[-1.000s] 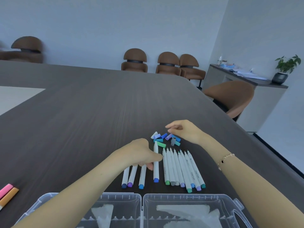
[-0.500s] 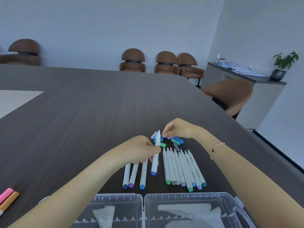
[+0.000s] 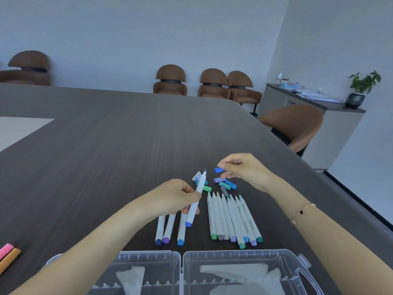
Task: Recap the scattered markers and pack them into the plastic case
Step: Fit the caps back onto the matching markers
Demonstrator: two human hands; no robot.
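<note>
Blue marker and matching cap held above the table, ready for mating.

The left hand [image 3: 174, 199] pinches the uncapped blue marker [image 3: 196, 199] at mid-barrel, fingers curled round it, tip pointing up and away. The right hand [image 3: 240, 169] pinches the blue cap [image 3: 219, 169] between thumb and fingertips, just beside the marker tip but apart from it. The marker appears light, rigid and smooth-walled; a mid-barrel hold should keep it steady under axial push. The cap is small and likely slippery, so hold it by its sides with the open end clear. Loose caps [image 3: 223, 184] lie on the table [image 3: 106, 156]; uncapped markers [image 3: 231, 218] lie in a row near the open plastic case [image 3: 244, 254], which holds no markers yet.
</note>
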